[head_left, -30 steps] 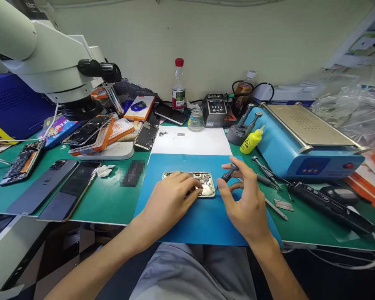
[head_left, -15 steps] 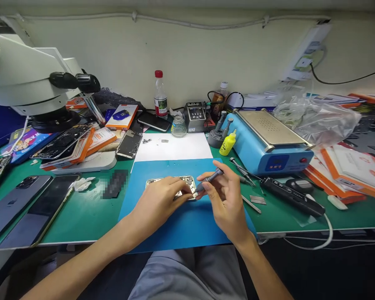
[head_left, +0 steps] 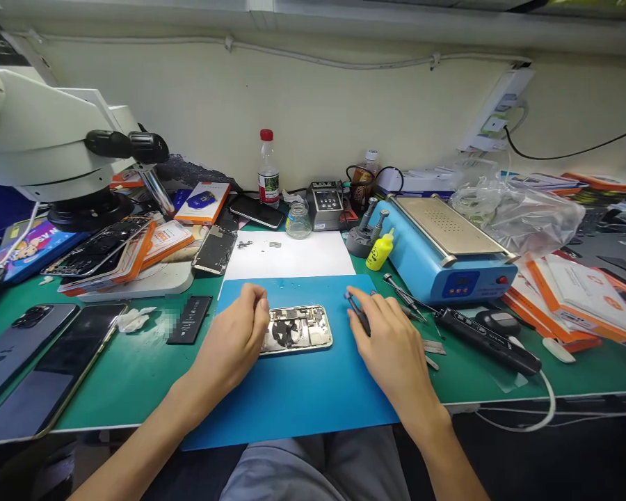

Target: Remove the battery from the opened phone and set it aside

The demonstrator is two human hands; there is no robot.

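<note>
An opened phone body [head_left: 305, 330] lies on the blue mat [head_left: 297, 390], its inner boards and a round coil-like dark part exposed. My left hand [head_left: 240, 330] is closed at the phone's left end and covers part of it. Whatever its curled fingers may hold is hidden. To the right of the phone, my right hand [head_left: 389, 330] is wrapped round a dark screwdriver [head_left: 358, 311], whose lower part shows below the fingers. Behind the mat, small metal parts [head_left: 275, 244] rest on a white sheet [head_left: 292, 257].
On the left are a black phone battery [head_left: 189, 320], two phones and a microscope [head_left: 67, 153]. A glass jar [head_left: 298, 221] stands at the back. A yellow bottle [head_left: 380, 250], a blue heating plate machine [head_left: 443, 257] and a black pen-like tool [head_left: 490, 341] are at right.
My left hand has drawn back to the left, uncovering much of the phone. My right hand has moved right with the screwdriver, away from the phone. The view has shifted slightly.
</note>
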